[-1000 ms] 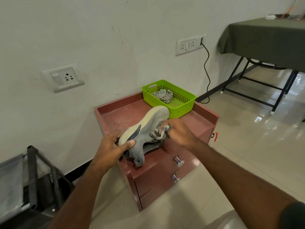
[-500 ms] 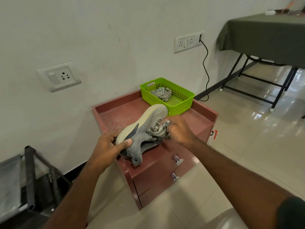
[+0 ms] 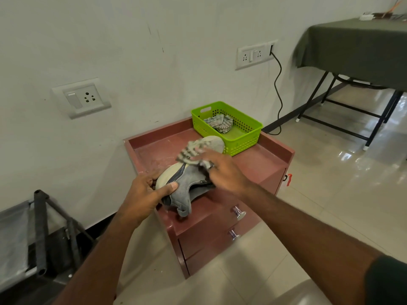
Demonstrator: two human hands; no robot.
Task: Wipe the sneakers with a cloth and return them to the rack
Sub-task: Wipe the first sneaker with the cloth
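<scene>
Left hand [image 3: 145, 195] — fingers [image 3: 169, 187] clenched around the heel end of a grey sneaker [image 3: 187, 183], thumb across the upper, the other fingers under the pale sole. The sneaker lies tilted on its side, sole turned toward the wall, toe pointing away from the person; it sits over the front part of the surface, though contact with it is hidden.

Right hand [image 3: 222, 170] — fingers grasping a striped cloth [image 3: 190, 154], pressed on the sneaker's upper just beyond the left-hand fingers. Cloth and hand are motion-blurred; the cloth's loose end flares toward the toe.

Beneath both hands: a reddish-brown cabinet [image 3: 220, 227] with a raised rim on its top surface and two drawers, each with a metal knob [image 3: 239, 213].

Just beyond the sneaker's toe, at the back right of the surface: a green perforated basket [image 3: 246, 139] holding a second crumpled striped cloth [image 3: 220, 123].

Far to the left of the left hand, on the floor: a dark metal rack [image 3: 41, 230], only partly in view.

Behind, on the wall — two socket plates, the right one [image 3: 253, 55] with a black cable [image 3: 278, 89] plugged in.

Well to the right: a table under a dark green cover [image 3: 356, 47].
</scene>
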